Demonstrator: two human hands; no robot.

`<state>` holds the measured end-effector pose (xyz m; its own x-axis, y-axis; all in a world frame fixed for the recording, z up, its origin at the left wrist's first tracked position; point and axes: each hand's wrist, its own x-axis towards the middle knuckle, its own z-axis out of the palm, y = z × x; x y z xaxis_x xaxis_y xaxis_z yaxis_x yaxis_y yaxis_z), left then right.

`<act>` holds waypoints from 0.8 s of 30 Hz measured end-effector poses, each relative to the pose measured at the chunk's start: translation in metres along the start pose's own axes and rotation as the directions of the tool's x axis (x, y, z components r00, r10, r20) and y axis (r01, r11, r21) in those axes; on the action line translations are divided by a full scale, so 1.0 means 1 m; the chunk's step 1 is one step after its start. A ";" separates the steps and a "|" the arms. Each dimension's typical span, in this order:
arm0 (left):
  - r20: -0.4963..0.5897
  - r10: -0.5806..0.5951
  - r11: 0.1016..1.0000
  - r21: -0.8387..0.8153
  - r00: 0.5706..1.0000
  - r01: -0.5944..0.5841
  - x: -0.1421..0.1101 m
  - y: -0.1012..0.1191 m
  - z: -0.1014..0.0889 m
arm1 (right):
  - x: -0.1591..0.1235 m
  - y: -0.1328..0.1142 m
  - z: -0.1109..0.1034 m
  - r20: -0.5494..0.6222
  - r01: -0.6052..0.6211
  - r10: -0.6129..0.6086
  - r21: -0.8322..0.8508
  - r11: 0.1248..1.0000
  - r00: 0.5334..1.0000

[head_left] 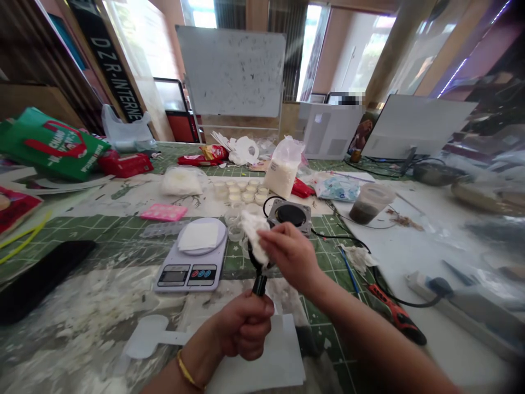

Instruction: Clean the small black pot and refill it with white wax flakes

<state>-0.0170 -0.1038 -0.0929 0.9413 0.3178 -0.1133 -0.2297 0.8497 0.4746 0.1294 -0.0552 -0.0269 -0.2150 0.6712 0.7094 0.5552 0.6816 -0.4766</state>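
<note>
The left grip (246,325) encloses the black utensil (259,285), apparently steadying it while the right grip (293,257) pinches white tissue (254,232) against it.

Your table, under a green checked cloth (123,227), carried white paper sheets (285,355) beneath your left hand (248,325). Left of that grip lay a crumb-strewn plastic sheet (102,287) and a pale scale (191,254). Beyond it stood a grey hotplate (303,210); right of it lay a blue stick (349,271) and an orange-and-black tool (396,312).
</note>
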 end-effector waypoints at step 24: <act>-0.117 0.002 0.999 0.047 0.993 0.004 -0.010 0.007 -0.005 | -0.025 0.012 0.010 0.202 0.186 -0.139 -0.234 0.954 0.969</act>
<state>-0.0296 -0.0993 -0.0932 0.9057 0.3661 -0.2139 -0.2141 0.8303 0.5146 0.1332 -0.0609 -0.0562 -0.4481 0.6148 0.6490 0.6779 0.7069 -0.2017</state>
